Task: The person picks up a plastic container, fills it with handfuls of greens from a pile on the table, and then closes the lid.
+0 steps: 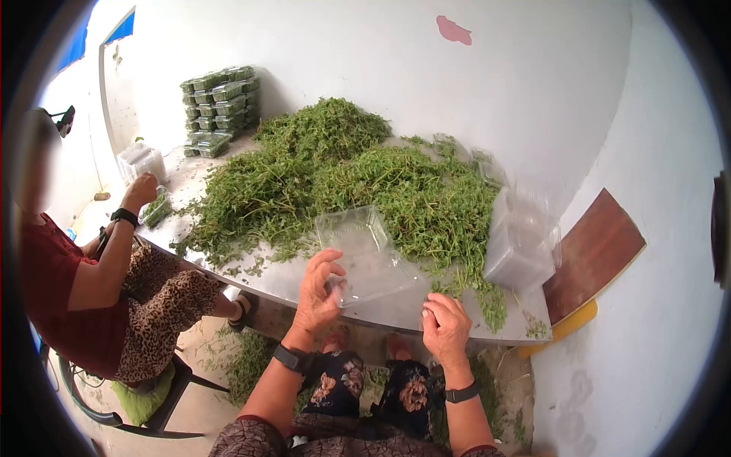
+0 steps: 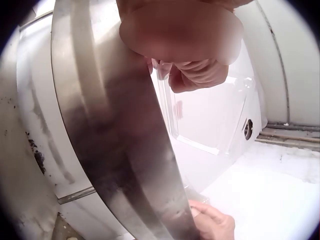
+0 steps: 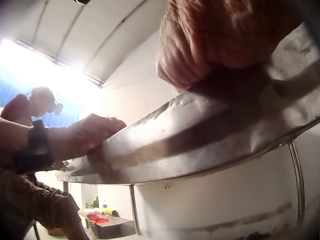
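A clear plastic clamshell box (image 1: 369, 259) is held over the front edge of the metal table (image 1: 259, 286). My left hand (image 1: 320, 286) grips its left side with curled fingers. In the left wrist view, that hand's fingers (image 2: 197, 75) overlap the see-through box (image 2: 200, 125). My right hand (image 1: 447, 327) is at the box's right corner, fingers curled in; I cannot tell whether they pinch the plastic. Just behind the box lies a large heap of leafy green stems (image 1: 411, 190).
Stacked empty clear boxes (image 1: 521, 247) stand at the right. Filled boxes (image 1: 221, 107) are piled at the back left. Another person (image 1: 76, 282) sits at the left, a hand above a box of greens (image 1: 156, 208). A brown board (image 1: 598, 255) leans by the right wall.
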`<state>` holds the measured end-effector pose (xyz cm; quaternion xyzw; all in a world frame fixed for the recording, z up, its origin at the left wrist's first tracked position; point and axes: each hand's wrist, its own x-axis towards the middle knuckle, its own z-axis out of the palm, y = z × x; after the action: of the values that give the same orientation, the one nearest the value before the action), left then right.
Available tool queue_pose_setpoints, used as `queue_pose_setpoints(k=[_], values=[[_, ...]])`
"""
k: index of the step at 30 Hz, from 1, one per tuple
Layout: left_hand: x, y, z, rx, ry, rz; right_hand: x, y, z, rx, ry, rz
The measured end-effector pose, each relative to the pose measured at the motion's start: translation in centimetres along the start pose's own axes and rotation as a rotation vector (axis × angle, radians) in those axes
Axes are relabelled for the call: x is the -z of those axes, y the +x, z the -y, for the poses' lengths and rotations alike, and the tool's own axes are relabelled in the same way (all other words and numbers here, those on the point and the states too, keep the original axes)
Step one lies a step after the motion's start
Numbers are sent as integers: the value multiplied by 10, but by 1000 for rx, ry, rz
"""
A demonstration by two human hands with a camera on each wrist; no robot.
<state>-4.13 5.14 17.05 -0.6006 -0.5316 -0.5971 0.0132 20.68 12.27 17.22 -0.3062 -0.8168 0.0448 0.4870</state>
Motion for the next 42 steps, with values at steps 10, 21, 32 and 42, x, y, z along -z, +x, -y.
queue_pose_setpoints(k=[10, 21, 32, 42], values=[[1, 1, 1, 215, -295, -242, -1, 1, 1, 3, -10, -3], [-8, -3, -2, 26, 111, -114, -2, -1, 1, 0, -38, 3], [-7, -3, -5, 5, 126, -78, -1, -1, 5, 21, -67, 9], [-1, -3, -4, 149, -67, -108, -1, -4, 4, -5, -46, 15]])
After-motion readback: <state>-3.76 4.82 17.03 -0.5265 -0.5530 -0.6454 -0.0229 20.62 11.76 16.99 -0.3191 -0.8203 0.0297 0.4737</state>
